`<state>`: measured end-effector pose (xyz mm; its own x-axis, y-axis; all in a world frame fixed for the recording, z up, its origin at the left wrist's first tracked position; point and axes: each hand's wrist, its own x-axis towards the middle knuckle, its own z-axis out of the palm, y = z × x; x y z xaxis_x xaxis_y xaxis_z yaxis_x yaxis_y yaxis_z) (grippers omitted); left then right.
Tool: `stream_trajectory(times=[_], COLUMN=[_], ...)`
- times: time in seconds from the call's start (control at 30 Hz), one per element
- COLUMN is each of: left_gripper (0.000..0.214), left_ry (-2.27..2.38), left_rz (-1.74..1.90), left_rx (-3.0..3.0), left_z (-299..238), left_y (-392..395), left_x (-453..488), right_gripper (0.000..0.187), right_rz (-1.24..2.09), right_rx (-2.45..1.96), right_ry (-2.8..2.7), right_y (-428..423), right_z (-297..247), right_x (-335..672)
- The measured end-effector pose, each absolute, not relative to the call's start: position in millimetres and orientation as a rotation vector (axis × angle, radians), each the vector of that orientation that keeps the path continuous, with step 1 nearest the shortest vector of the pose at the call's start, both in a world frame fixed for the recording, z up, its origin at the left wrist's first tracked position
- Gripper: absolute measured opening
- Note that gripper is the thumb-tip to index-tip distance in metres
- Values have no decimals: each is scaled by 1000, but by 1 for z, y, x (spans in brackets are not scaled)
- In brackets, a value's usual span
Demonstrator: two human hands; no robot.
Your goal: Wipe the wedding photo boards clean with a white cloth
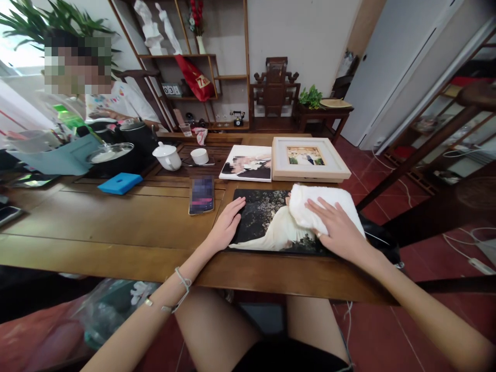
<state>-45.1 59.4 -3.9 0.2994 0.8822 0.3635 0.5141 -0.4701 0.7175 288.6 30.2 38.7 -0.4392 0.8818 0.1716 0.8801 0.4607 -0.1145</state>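
Observation:
A dark photo print [267,219] with a figure in white lies flat near the front edge of the wooden table [116,227]. My left hand [225,226] rests flat on the print's left edge, fingers stretched out. My right hand [335,227] presses flat on a folded white cloth [323,204], which lies on the print's right part.
Behind the print lie a second photo print [248,163] and a framed photo [309,158]. A phone [202,195], a blue box [120,183], a white teapot [168,156] and a cup [200,155] stand further left. Another person [96,93] sits at the far left.

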Motion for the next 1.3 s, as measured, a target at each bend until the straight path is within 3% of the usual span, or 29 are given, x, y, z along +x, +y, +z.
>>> stream_trajectory(times=[0.13,0.27,0.53,0.7,0.83,0.97,1.07,1.3], left_gripper=[42,44,44,44,44,44,44,44], left_ry=[1245,1242,1244,1237,1251,1260,1260,1257], left_rz=[1030,1008,978,998,999,995,998,1001], left_rx=[2116,2145,2164,2165,2164,2166,2165,2152], left_z=[-5,-5,-3,-2,-2,-2,-2,-1], left_y=[59,58,58,57,57,56,56,55], left_x=[-44,-45,-47,-45,-44,-44,-44,-44], right_gripper=[92,98,70,61,76,94,99,73], right_rz=[58,198,221,53,-27,76,194,161], right_rx=[-1398,-1209,-1398,-1647,-1664,-1311,-1114,-1387], right_ry=[-2649,-2779,-2620,-2431,-2509,-2778,-2876,-2693], right_y=[-34,-42,74,77,15,-46,-47,65], right_z=[45,53,52,40,40,49,57,52], right_x=[270,238,236,273,270,241,224,220])
